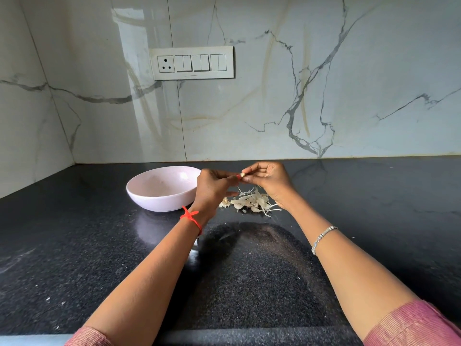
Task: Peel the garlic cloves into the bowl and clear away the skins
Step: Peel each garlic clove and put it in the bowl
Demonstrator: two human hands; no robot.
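A black speckled counter [74, 245] runs back to a marble wall. Left of centre on it sits a pale pink bowl [154, 202]; no peeled cloves show in the visible part of its inside. Just right of the bowl, the left hand [212, 187] and right hand [270, 178] meet in the air. Under them, on the counter beside the bowl, lies a loose pile [254, 202] of white papery skins and what seem to be unpeeled cloves. The curled fingers [252, 170] of both hands pinch one small garlic clove [242, 175] between them. The task looks early: one clove is being peeled, more seem to wait, and the skins are not yet cleared.
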